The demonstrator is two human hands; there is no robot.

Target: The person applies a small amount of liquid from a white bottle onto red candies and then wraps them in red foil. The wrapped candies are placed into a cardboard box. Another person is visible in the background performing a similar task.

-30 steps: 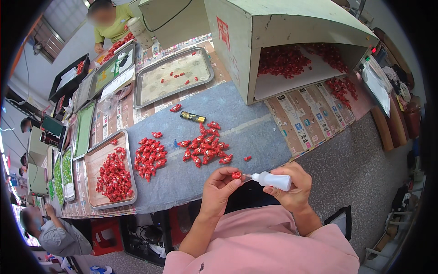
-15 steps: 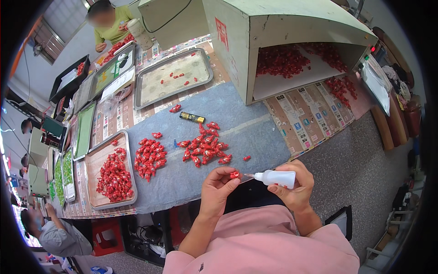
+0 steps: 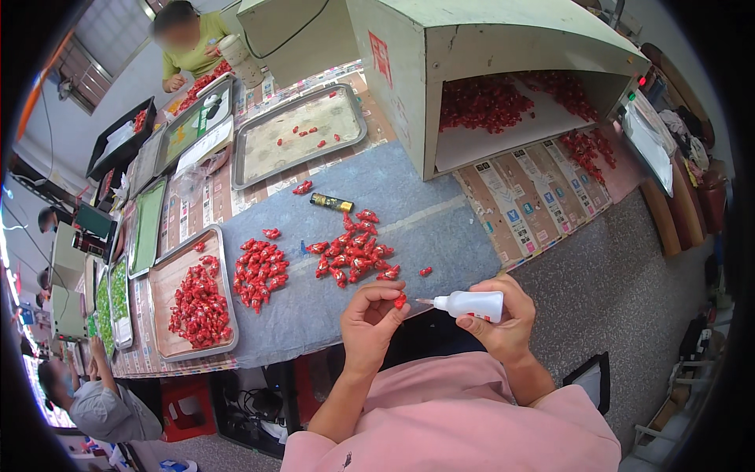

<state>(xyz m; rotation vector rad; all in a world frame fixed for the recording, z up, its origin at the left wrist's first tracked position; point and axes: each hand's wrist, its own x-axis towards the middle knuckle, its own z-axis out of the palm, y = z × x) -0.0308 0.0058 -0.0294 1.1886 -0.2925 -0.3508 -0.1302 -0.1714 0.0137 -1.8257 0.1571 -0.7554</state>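
Observation:
Between the thumb and fingertips of my left hand (image 3: 368,324) is a small red figurine piece (image 3: 399,300). My right hand (image 3: 507,321) is wrapped round a white squeeze bottle (image 3: 476,305), tilted on its side. Its thin nozzle points left at the red piece, with a small gap between them. Just beyond my hands, a loose pile of red figurine pieces (image 3: 351,253) lies on the blue cloth (image 3: 425,224). One tiny red part (image 3: 425,271) sits alone to the right of that pile.
Another red pile (image 3: 260,271) lies beside a metal tray (image 3: 161,285) of red pieces. Farther back are a black-and-gold cylinder (image 3: 331,202) and a large tray (image 3: 263,161). A metal box (image 3: 397,94) with red pieces inside stands at right. Two co-workers sit at left.
Both my hands have shifted slightly left. The red piece has turned in my left fingers, and the bottle has moved along with it. The lower-left co-worker's arm has risen.

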